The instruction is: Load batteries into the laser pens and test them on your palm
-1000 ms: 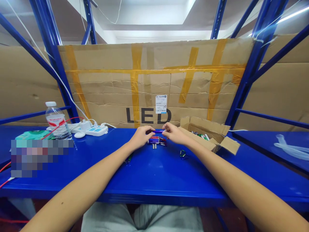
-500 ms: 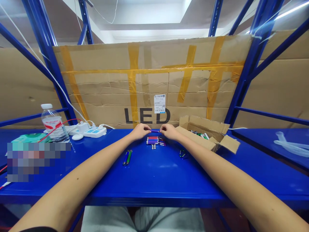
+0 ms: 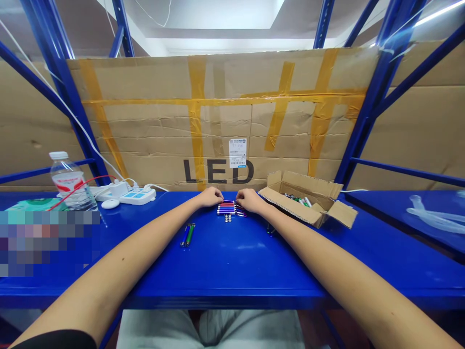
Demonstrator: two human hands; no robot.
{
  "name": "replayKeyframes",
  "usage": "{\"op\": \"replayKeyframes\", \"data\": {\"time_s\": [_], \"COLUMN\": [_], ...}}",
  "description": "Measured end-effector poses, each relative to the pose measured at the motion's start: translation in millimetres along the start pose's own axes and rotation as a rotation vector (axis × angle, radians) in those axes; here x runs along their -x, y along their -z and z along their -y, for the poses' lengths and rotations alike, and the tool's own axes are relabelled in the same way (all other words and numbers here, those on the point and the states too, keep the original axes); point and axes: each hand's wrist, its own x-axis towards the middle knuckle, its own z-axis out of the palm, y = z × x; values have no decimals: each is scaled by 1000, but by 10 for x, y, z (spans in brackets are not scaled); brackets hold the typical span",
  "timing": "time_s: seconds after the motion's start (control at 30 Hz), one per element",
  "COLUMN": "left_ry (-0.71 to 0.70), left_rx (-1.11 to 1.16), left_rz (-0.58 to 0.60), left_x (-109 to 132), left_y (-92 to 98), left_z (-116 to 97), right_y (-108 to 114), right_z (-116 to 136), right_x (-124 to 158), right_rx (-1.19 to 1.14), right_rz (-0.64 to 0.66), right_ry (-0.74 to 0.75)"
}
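A small row of red, blue and purple pen-like sticks [image 3: 228, 209] lies far out on the blue table [image 3: 232, 261]. My left hand [image 3: 209, 197] and my right hand [image 3: 249, 200] pinch the two ends of a purple stick [image 3: 228, 202] at the back of that row, low against the table. A few small silver caps [image 3: 228, 218] sit just in front of the row. A blue and a green stick [image 3: 188, 234] lie apart to the left.
An open cardboard box [image 3: 308, 203] with more sticks stands right of my hands. A water bottle [image 3: 69, 182], a white power strip [image 3: 136, 196] with cables and a mouse sit at the left. A taped cardboard wall marked LED closes the back. Plastic tubing [image 3: 434, 218] lies at right.
Both hands have carried the purple stick down from above the row to the table at the row's back edge. The camera has tilted slightly.
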Motion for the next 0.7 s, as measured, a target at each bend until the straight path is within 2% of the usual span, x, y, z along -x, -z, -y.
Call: {"op": "replayKeyframes", "data": {"time_s": [0.23,0.4,0.7], "left_ry": [-10,-55,-59], "left_rx": [66,129,118], "left_rz": [28,92,55], "left_x": [-22,-6,7], "left_y": [2,14,6], "left_z": [11,20,15], "right_y": [28,29,37], "right_z": [61,32,-37], "right_x": [37,31,50], "right_rx": [12,4,-24], "right_rz": [24,27,48], "right_ry": [20,25,23]}}
